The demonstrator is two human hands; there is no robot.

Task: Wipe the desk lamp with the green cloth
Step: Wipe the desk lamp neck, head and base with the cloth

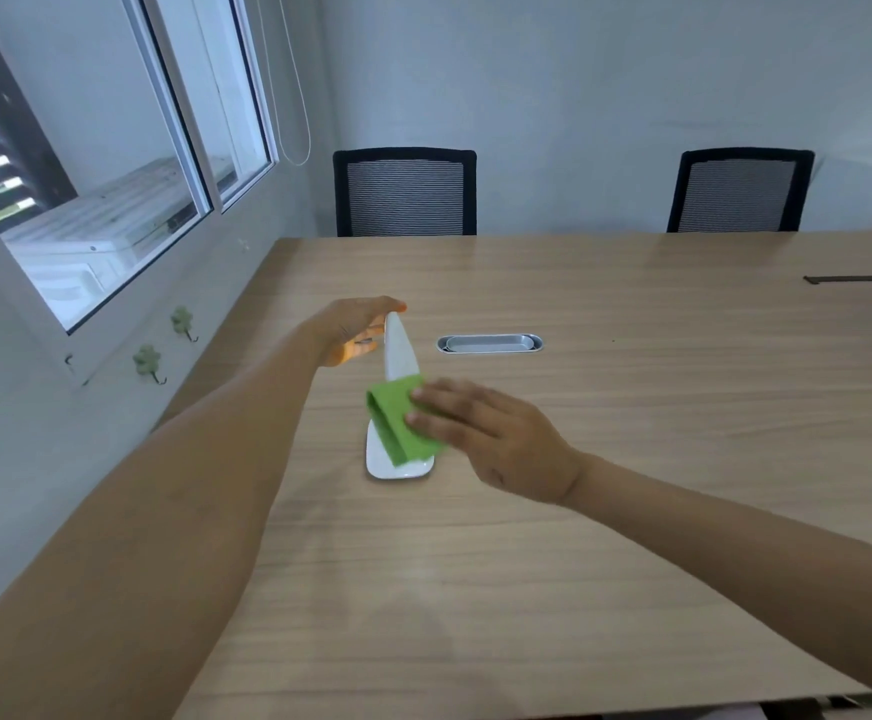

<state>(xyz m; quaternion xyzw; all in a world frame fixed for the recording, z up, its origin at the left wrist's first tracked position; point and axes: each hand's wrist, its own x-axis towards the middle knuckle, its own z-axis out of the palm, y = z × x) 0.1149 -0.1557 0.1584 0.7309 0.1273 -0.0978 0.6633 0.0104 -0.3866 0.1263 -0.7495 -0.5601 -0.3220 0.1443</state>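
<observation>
Now left hand (350,328) pinching desk lamp (400,351); right hand (499,436) flat on green cloth (396,424).

Head cam, single wide-angle view.
Looks fwd & down over table (657,433) from near edge; chairs (405,192) far, window (112,200) left.

The green cloth (397,418) covers the middle of the desk lamp (400,350), so I cannot see that part. My right hand (496,439) hides the cloth's right side. The lamp's top hides some fingertips of my left hand (353,330). The table (631,407) hides the bottoms of 2 chairs, the left chair (405,192) and the right chair (740,192). My 2 arms and the table run off the picture's edges.
</observation>
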